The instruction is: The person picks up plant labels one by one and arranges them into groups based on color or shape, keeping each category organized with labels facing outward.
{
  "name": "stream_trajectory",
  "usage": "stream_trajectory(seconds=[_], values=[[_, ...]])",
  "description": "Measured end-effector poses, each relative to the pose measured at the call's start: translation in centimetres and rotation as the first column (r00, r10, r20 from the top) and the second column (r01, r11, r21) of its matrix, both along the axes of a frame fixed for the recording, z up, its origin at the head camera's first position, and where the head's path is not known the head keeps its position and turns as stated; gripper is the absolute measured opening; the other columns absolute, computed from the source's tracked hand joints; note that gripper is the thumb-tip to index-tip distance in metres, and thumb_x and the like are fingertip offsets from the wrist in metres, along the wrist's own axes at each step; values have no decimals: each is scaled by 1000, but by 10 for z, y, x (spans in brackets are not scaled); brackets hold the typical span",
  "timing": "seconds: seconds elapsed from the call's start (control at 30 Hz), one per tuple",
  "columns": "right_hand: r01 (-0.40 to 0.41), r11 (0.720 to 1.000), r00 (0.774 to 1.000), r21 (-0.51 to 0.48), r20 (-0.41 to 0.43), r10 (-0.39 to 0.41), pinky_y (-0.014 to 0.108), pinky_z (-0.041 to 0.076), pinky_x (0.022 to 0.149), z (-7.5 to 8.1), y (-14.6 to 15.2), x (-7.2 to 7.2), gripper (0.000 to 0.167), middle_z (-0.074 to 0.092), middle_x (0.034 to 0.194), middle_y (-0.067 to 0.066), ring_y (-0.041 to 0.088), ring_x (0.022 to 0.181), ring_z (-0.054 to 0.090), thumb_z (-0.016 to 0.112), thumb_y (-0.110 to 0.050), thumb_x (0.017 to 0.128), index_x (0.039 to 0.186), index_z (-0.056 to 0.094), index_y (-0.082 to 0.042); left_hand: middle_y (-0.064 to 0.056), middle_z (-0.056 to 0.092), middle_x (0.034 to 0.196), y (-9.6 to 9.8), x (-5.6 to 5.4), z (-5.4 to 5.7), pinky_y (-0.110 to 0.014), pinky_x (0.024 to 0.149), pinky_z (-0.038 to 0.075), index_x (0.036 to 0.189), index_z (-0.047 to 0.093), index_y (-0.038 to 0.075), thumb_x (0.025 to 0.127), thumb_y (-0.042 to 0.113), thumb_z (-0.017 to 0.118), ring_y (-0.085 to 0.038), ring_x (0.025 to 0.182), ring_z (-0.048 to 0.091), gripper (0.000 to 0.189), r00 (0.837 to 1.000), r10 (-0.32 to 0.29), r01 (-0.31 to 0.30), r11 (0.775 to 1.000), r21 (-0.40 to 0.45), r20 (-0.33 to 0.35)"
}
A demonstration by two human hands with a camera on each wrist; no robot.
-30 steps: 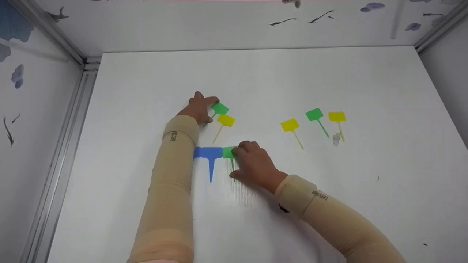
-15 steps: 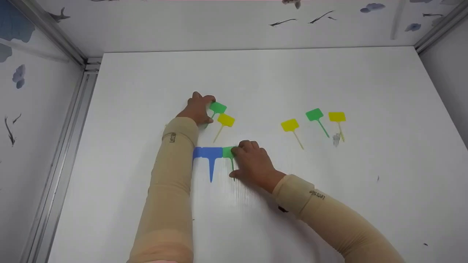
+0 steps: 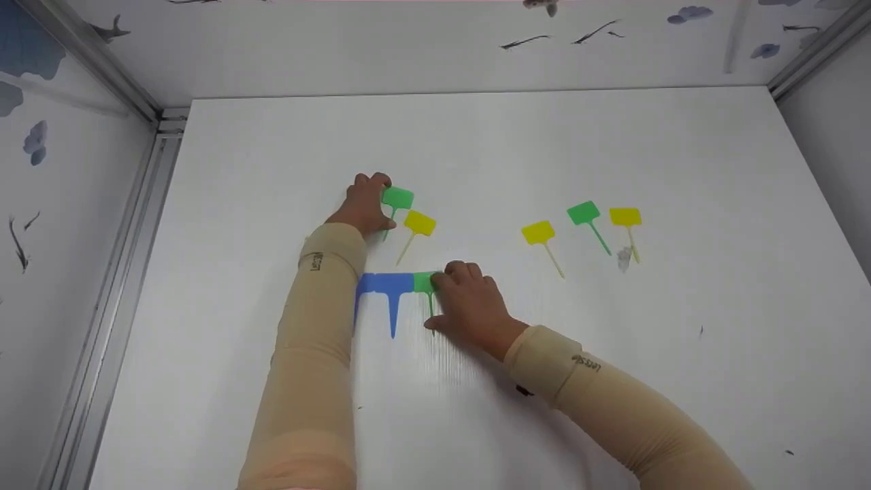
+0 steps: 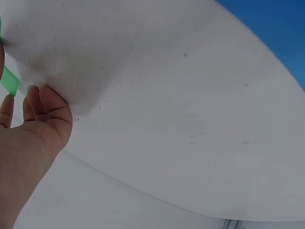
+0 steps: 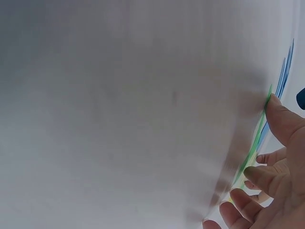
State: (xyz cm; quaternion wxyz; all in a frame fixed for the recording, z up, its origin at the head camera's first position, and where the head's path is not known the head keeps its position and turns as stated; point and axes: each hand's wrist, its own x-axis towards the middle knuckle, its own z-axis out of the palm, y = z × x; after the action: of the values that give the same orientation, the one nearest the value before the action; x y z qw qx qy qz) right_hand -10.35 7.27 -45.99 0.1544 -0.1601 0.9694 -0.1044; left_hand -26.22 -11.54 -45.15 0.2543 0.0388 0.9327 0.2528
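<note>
My left hand point(image 3: 364, 205) holds a green T-shaped plant label point(image 3: 397, 198) on the white table, fingers at its head and thumb beside the stem. In the left wrist view, part of that green label point(image 4: 9, 82) shows by the fingertips. Right next to it lies a yellow plant label point(image 3: 420, 223). My right hand point(image 3: 474, 303) spans another green plant label point(image 3: 423, 282), thumb on the stem and fingers over the head, hiding its right side. That one lines up against a blue plant label point(image 3: 395, 282), with a second blue label point(image 3: 365, 283) partly hidden behind the left sleeve.
On the right lie a yellow label point(image 3: 538, 232), a green label point(image 3: 583, 212) and another yellow label point(image 3: 625, 216), stems pointing down. A grey smudge point(image 3: 624, 258) marks the table there. White printed walls with metal rails point(image 3: 163, 156) border the table point(image 3: 476, 150).
The green label under my left hand has slid slightly left and turned more upright, the left hand drawing back a little. My right hand stays almost in place on its green label.
</note>
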Motion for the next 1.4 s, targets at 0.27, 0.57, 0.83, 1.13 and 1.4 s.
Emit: stream_trajectory(seconds=[0.27,0.57,0.83,1.13,1.4], values=[[10,999,1000,32,-6,-10,41,43,93,0,-3,1,67,47,132,9,26,120,40,75,-51,79,129,53,-13,-17,33,139,-3,3,-5,-41,111,30,141,31,10,87,13,72,-30,128,35,68,999,27,-25,997,73,-37],[7,999,999,51,-47,-5,42,46,87,-3,-3,3,65,49,129,10,27,117,43,75,-51,78,124,55,-11,-15,42,134,-3,8,-8,-38,108,34,138,29,9,87,9,71,-27,121,43,67,998,43,-37,992,123,-45],[5,999,999,47,-48,-2,41,46,88,-3,-3,4,66,49,130,10,27,117,43,74,-52,78,126,54,-11,-15,49,135,-2,11,-7,-39,108,35,138,29,11,88,7,70,-26,120,47,66,998,54,-48,989,138,-40],[-5,1000,998,31,-59,6,41,46,87,-3,-2,3,65,49,129,10,27,115,43,74,-52,79,126,55,-11,-14,54,125,-4,10,-9,-39,105,37,138,31,12,87,1,68,-26,113,49,64,995,94,-87,983,161,-39],[4,1000,999,26,-45,-2,41,45,88,-3,-3,4,65,48,130,10,26,116,42,74,-52,79,126,54,-11,-15,54,126,-5,13,-10,-39,105,38,137,31,12,87,-3,67,-26,115,49,63,991,120,-109,979,172,-54]])
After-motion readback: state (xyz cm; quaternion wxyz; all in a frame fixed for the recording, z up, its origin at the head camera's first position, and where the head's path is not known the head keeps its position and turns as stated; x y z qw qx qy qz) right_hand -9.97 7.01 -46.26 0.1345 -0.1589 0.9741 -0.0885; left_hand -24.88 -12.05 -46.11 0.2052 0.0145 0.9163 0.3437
